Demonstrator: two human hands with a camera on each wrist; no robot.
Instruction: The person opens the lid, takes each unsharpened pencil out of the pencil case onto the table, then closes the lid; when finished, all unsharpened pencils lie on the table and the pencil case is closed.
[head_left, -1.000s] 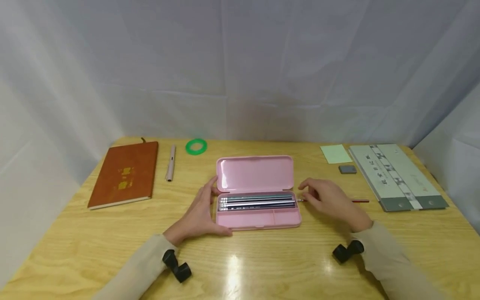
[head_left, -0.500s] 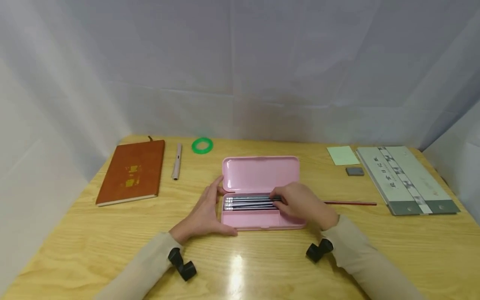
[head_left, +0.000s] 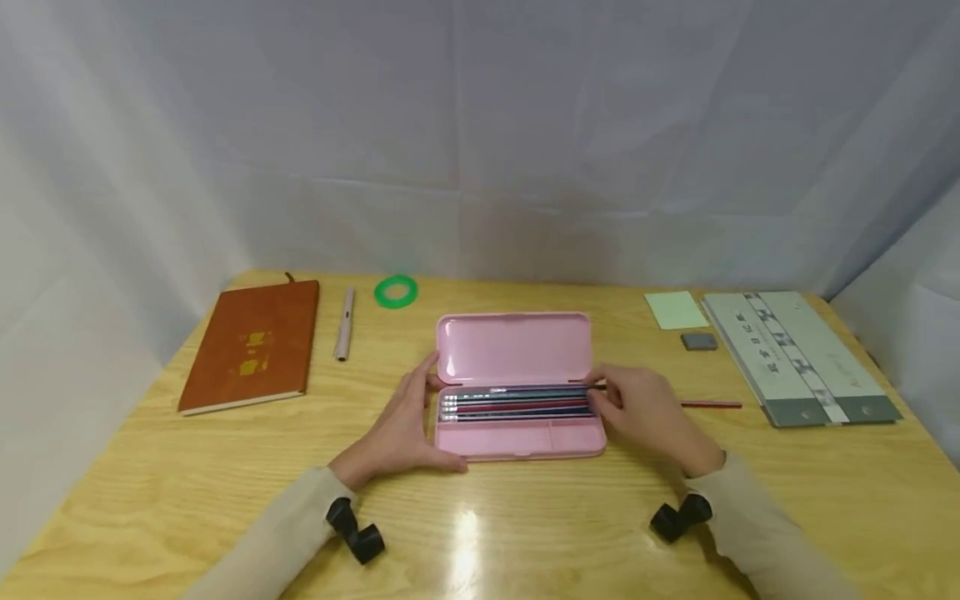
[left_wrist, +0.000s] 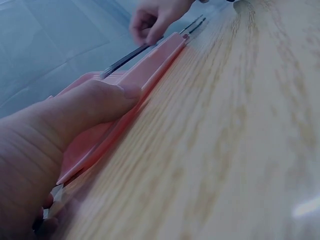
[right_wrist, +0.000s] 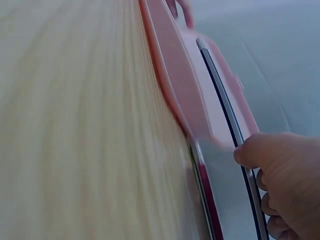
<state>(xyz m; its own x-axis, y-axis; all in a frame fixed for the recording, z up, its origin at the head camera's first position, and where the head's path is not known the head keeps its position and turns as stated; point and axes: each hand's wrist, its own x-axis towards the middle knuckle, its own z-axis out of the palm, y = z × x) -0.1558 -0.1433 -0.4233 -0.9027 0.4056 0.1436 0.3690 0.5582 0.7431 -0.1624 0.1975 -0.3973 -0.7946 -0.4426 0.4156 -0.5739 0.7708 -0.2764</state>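
An open pink pencil case (head_left: 495, 439) lies on the table, its lid tipped back and several pencils (head_left: 517, 409) side by side in its long compartment. My left hand (head_left: 393, 429) holds the case at its left end, thumb along the front edge and fingers toward the hinge. In the left wrist view that thumb (left_wrist: 97, 100) lies on the pink rim. My right hand (head_left: 648, 412), at the case's right end, pinches a dark pencil (right_wrist: 222, 95) with thumb and fingers. The pencil's metal-tipped end reaches over the case. Beyond the right hand, a red pencil (head_left: 712, 404) lies on the table.
To the left are a brown notebook (head_left: 251, 346), a pale pink pen (head_left: 345, 325) and a green tape ring (head_left: 381, 292). On the right lie green sticky notes (head_left: 675, 310), a grey eraser (head_left: 699, 342) and a grey-green book (head_left: 813, 350). A pale curtain (head_left: 525, 142) hangs behind.
My right hand went left from beside the case onto the pencils, then drew back right with a dark pencil pinched in it. The left hand stays on the case.
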